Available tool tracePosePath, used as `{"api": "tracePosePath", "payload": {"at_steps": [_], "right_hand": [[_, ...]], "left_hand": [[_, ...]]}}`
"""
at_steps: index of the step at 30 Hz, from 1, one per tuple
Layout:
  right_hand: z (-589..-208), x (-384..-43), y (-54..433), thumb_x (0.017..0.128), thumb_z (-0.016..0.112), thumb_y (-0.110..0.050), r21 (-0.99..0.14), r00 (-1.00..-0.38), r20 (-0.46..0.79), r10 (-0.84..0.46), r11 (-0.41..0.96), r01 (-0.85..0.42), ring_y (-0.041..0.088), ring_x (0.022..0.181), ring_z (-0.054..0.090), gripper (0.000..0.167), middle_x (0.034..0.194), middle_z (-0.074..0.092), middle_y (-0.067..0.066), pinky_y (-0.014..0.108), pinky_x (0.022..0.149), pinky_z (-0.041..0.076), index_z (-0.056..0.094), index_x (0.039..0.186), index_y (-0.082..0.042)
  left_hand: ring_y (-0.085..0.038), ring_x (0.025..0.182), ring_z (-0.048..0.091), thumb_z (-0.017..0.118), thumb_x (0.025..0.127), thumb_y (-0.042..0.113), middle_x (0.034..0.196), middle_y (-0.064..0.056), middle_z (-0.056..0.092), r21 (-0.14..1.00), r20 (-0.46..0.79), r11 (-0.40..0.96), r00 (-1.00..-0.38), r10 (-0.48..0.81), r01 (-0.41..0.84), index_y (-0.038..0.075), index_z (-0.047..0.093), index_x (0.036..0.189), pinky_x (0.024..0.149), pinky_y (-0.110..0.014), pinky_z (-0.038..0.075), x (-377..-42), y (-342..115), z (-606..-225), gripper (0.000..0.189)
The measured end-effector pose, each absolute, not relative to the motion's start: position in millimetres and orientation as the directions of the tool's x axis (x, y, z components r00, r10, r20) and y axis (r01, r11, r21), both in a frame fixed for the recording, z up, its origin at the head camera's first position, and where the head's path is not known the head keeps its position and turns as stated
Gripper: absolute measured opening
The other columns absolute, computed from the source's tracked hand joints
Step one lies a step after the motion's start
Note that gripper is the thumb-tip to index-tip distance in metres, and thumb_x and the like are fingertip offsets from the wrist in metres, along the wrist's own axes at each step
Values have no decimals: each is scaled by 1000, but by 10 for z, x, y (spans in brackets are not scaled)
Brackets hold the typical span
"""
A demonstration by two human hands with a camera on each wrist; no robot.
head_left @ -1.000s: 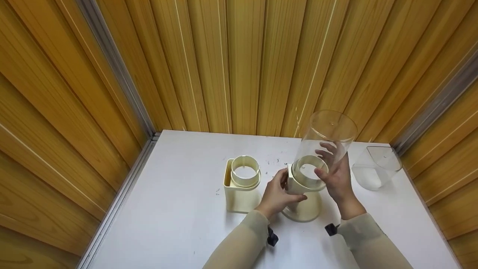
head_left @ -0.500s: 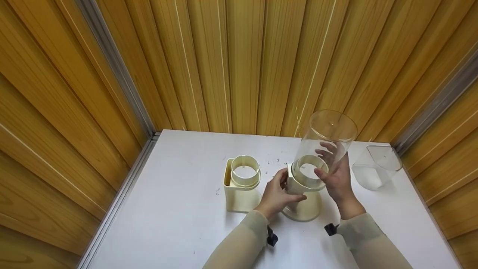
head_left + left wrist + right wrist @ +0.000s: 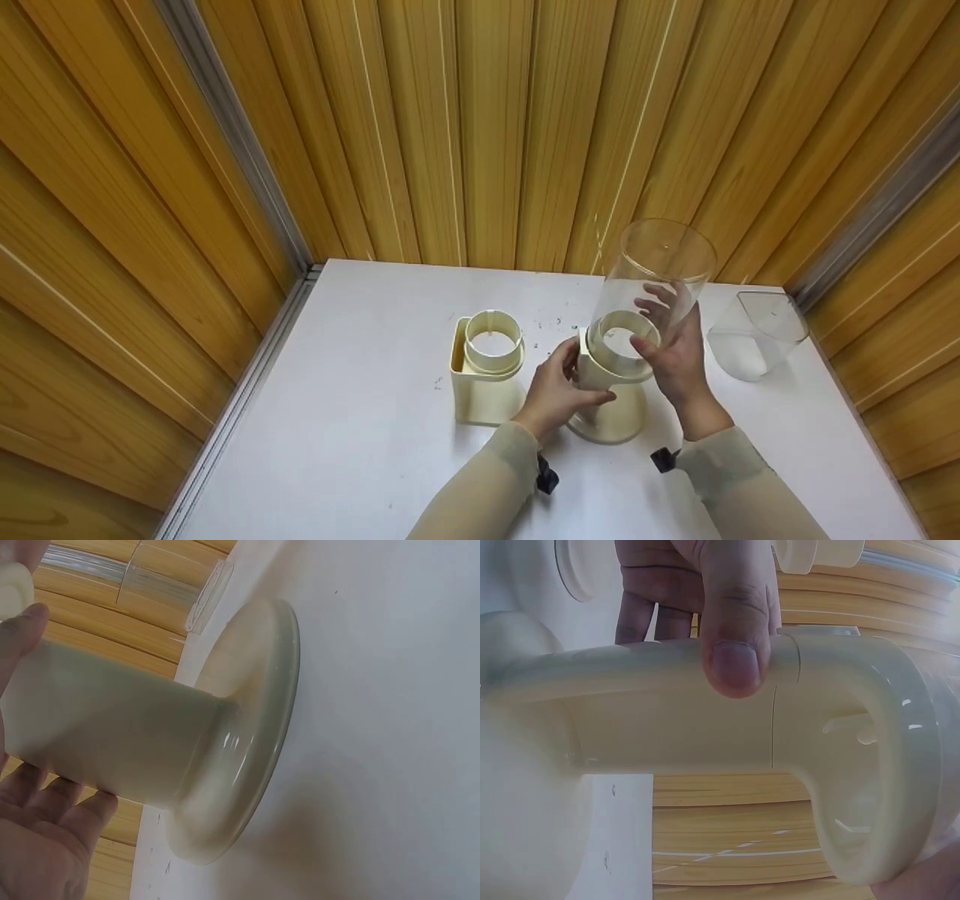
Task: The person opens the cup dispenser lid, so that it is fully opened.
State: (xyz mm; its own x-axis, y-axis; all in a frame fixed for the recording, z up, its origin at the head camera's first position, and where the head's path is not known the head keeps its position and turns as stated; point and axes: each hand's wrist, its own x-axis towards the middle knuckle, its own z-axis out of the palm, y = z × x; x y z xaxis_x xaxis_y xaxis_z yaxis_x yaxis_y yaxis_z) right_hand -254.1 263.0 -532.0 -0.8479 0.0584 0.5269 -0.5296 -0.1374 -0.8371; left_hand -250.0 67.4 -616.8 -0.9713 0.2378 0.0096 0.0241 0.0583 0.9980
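Wide pass over tabletop [image 3: 337, 420] left of cream holder [image 3: 480, 397]; tight slot between holder and left fingers [image 3: 561, 354]; clear container [image 3: 754, 341] blocks rear right, plank wall [image 3: 487, 135] closes off rear

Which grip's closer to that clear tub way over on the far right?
Right. The right grip is near the clear tub, not touching; the left grip is farther, round the cream stand.

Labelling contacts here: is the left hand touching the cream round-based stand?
Touching. The right wrist view shows it: the left hand has its thumb laid against the cream round-based stand, on the column.
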Motion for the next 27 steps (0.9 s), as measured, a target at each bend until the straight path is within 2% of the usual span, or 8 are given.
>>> {"api": "tracePosePath", "payload": {"at_steps": [8,17,27], "right_hand": [[-5340,-2553,2634,84,85,1,-850,-858,508,77,-122,-513,20,138,65,101,159,56,15,27,124,50,33,169,-15],[-5340,-2565,2652,88,82,1,-857,-866,493,83,-124,-500,22,138,64,101,156,57,6,25,123,51,29,173,-11],[-5338,-2563,2638,86,83,0,-849,-862,498,97,-151,-507,23,137,64,102,155,58,7,27,122,51,30,172,-10]], "left_hand": [[-7,151,62,107,74,12,155,22,68,998,18,54,-971,239,31,44,59,155,132,-33,48,-2500,680,-6168,100],[-6,149,62,106,77,15,155,21,68,995,12,89,-971,238,34,42,56,160,130,-33,50,-2492,671,-6185,100],[-5,150,62,106,78,17,157,20,67,994,9,100,-972,234,34,42,56,160,130,-33,51,-2478,666,-6183,99]]}}
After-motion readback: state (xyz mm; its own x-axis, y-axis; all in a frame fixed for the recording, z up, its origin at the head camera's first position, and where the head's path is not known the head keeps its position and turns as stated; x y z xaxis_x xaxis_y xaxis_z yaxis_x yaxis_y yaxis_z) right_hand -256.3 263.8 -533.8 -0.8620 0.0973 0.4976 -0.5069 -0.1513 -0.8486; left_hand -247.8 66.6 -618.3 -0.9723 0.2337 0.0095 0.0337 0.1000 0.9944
